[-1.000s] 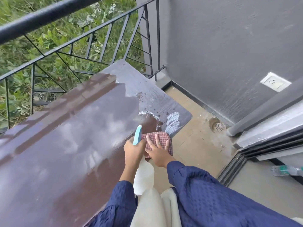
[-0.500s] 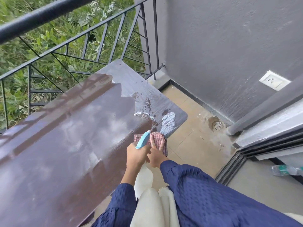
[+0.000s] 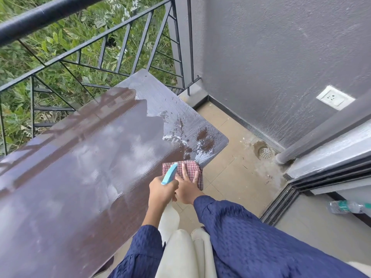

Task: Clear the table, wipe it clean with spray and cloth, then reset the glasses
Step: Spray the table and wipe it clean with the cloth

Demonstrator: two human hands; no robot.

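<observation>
1. Hands: left hand [image 3: 162,190] is closed round the spray bottle [image 3: 169,173]; right hand [image 3: 187,184] lies flat, fingers spread, pressing the cloth [image 3: 189,167].
2. Location: cloth sits at the tabletop [image 3: 84,177] near edge, one side hanging over it, just below the foam streaks [image 3: 200,149].
3. Handling, judged: cloth soft, light, likely damp; palm pressure suits it. Bottle light, perhaps slick; hold at the neck.
4. Orientation: bottle nozzle points up and away, toward the wet corner; tabletop's long axis runs from lower left to that corner.
</observation>
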